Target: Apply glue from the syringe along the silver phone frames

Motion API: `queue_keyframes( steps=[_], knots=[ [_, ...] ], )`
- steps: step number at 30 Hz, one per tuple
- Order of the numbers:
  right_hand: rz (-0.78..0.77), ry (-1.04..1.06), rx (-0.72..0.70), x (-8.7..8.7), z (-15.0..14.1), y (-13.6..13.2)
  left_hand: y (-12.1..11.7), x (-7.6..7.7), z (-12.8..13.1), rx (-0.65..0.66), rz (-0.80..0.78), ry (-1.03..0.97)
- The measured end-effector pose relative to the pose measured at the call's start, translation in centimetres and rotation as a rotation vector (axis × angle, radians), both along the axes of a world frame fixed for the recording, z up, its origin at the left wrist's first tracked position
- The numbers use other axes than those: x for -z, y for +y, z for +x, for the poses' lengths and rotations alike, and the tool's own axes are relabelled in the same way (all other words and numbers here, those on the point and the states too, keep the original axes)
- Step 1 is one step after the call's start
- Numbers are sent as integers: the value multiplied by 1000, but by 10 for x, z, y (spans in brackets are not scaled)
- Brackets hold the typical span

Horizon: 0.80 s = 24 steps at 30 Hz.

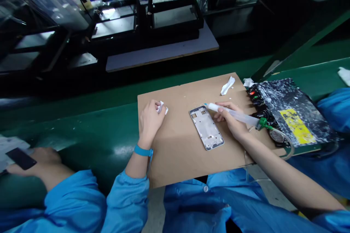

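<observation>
Right hand (229, 121) grips dispensing syringe (232, 113); yellow label (297, 126) unreadable.

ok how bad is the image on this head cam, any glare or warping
In the head view, the wide lens bows the green conveyor belt toward the edges; glare sits on that belt and on the shiny panels at the top; the syringe and metal phone frame stay fairly sharp, while the far background falls dark.

Silver phone frame (206, 127), tan cardboard (175, 153), white-splattered black box (290, 96)
</observation>
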State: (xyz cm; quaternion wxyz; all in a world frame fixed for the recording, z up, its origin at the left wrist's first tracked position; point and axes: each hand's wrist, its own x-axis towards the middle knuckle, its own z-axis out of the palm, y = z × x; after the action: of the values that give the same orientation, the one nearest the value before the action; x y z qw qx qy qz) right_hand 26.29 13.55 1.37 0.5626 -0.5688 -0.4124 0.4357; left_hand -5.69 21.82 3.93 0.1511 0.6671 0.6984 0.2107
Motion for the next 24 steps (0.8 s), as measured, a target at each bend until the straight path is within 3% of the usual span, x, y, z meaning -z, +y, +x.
queue_keyframes(
  steps=[5,9,11,14,17,24],
  knots=[
    [38,-118,-144,-2,2,23,1,5,6,28,24,54],
    [33,-213,-156,5,-2,27,-2,12,9,85,182,64],
    [27,-238,-137,9,-1,25,-7,17,17,236,296,70],
    [29,-209,-131,11,1,22,-20,25,36,596,431,76],
    [38,-187,-135,8,2,22,-31,32,51,852,461,67],
    [46,-250,-116,2,1,22,-34,40,57,895,384,3]
  ],
)
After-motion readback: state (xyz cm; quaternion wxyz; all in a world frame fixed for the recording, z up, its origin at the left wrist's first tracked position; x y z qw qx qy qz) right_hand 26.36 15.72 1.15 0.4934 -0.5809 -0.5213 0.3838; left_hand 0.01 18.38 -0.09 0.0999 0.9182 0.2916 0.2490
